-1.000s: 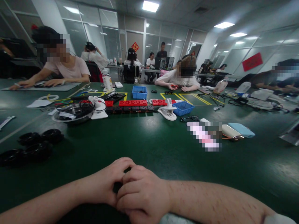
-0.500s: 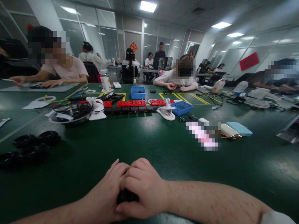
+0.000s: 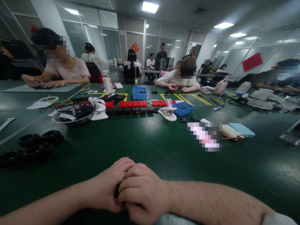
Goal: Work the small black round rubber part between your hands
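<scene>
My left hand (image 3: pixel 110 184) and my right hand (image 3: pixel 144 192) meet low in the middle of the view, over the near part of the green table. Both are closed around a glossy black object (image 3: pixel 116 191), of which only a small dark patch shows between them. Its kind is hidden by my fingers. The right hand's curled fingers overlap the left hand's fingers. To the left lie several black ring-shaped coils (image 3: pixel 37 152), grouped together on the table.
A metal bowl (image 3: pixel 72 118) of dark parts stands beyond the coils. Further back are a white clip stand (image 3: pixel 168 112), a row of red socket strips (image 3: pixel 132 104) and two blue bins (image 3: pixel 183 108). Glasses (image 3: pixel 189 118) and a light blue item (image 3: pixel 242 130) lie right. Other people sit across the table.
My left hand has turned and moved slightly up and left, and my right-hand fingers have shifted, so less of the black object shows. The view has shifted slightly.
</scene>
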{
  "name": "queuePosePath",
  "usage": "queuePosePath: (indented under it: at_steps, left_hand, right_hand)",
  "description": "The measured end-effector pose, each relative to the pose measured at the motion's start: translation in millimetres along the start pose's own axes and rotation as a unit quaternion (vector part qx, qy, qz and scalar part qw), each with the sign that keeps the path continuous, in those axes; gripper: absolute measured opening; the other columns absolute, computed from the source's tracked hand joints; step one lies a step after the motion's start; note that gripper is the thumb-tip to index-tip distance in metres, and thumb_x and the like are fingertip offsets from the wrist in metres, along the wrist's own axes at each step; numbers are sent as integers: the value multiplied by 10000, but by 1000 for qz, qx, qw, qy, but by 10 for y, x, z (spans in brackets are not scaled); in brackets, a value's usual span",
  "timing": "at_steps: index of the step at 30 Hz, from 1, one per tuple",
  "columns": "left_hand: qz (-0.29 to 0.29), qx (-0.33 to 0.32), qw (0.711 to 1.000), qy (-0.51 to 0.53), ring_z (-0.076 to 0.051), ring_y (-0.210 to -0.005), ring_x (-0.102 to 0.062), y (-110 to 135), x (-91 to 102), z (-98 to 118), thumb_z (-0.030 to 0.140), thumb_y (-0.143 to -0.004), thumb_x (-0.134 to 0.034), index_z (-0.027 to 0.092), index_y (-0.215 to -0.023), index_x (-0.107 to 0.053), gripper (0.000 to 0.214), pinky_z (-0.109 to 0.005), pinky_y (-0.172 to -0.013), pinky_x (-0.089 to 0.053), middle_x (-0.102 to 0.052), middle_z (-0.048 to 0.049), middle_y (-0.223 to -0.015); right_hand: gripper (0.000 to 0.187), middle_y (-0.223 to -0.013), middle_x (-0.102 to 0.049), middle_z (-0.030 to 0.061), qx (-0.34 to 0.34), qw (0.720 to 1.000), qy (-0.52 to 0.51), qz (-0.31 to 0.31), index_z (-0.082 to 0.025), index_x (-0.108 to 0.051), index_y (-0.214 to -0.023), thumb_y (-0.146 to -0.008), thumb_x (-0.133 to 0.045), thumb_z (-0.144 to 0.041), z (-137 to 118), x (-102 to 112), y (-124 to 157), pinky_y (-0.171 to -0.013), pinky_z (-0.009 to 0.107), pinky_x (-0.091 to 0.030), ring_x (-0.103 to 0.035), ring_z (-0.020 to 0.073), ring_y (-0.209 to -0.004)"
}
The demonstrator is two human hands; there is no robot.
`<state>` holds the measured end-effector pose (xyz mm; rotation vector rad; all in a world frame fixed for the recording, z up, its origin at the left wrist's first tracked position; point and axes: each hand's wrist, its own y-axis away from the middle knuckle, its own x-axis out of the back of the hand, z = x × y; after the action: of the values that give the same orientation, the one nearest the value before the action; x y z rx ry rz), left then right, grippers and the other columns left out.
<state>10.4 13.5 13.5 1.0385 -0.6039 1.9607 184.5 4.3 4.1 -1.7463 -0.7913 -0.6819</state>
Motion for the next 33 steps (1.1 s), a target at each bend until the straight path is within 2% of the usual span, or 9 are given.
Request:
queuePosePath:
  at_steps: [4,9,12,14,19,23,26,28,33]
  left_hand:
    - [-9,-4,1000,-26,-317,-1142,-440,38,-27,-54,443,-537,-747,241,-1290,-385,860,-567,-1068,-161,-474,-69,-1236]
    - [51,31,996,-68,-297,-1053,-485,76,-141,-19,530,-553,-734,242,-1153,-504,704,-596,-1060,-128,-533,-56,-1084]
    - [65,67,992,-80,-262,-1002,-510,86,-187,42,421,-631,-699,223,-1039,-550,478,-569,-1068,-148,-546,-44,-1002]
    - [75,65,992,-83,-249,-984,-517,88,-199,59,332,-654,-664,218,-997,-561,376,-551,-1071,-163,-549,-38,-979]
    - [73,37,994,-68,-256,-1001,-496,64,-168,18,329,-616,-666,216,-1012,-551,428,-533,-1068,-184,-544,-42,-1001]
    - [29,33,998,-35,-257,-995,-491,15,-81,-15,294,-543,-706,217,-970,-568,456,-508,-1050,-236,-526,-32,-1015]
    - [7,17,1000,1,-249,-1002,-484,-20,-6,-14,240,-513,-710,223,-927,-596,430,-405,-968,-375,-511,-22,-1029]
    - [2,8,1000,23,-242,-1004,-485,-34,33,-7,238,-515,-707,232,-1005,-585,505,-356,-920,-418,-506,-20,-1045]
    - [-2,-8,1000,-2,-269,-1071,-468,-8,48,0,313,-531,-725,236,-1215,-466,735,-443,-1032,-308,-506,-36,-1136]
  right_hand:
    - [313,-925,-620,44,-42,997,18,61,-159,-526,-940,-809,-391,-408,-21,12,-4,-858,323,-375,-516,154,-914]
    - [526,-798,-610,44,-99,988,52,111,-157,-551,-854,-838,-293,-615,-34,6,-13,-711,320,-369,-515,160,-762]
    - [555,-725,-587,21,-111,985,76,110,-168,-541,-757,-813,-305,-667,-25,-16,-12,-666,309,-343,-489,145,-694]
    - [500,-706,-574,11,-120,985,92,88,-174,-530,-726,-808,-364,-639,-19,-25,-7,-656,304,-331,-475,141,-684]
    - [367,-735,-574,-1,-124,985,112,29,-183,-524,-759,-744,-534,-550,-21,-12,1,-684,306,-336,-477,142,-726]
    - [219,-778,-607,15,-97,993,71,13,-178,-548,-792,-742,-504,-386,-26,3,-5,-721,313,-363,-500,154,-778]
    - [173,-802,-634,7,-40,999,31,-13,-178,-563,-800,-708,-443,-262,-15,5,-4,-799,313,-376,-504,154,-815]
    - [181,-806,-644,-7,-5,1000,17,-26,-183,-564,-793,-689,-422,-226,-5,5,-2,-853,313,-368,-502,152,-833]
    - [242,-876,-657,6,-1,999,1,40,-169,-566,-894,-766,-390,-275,-17,35,-16,-873,314,-368,-522,152,-880]
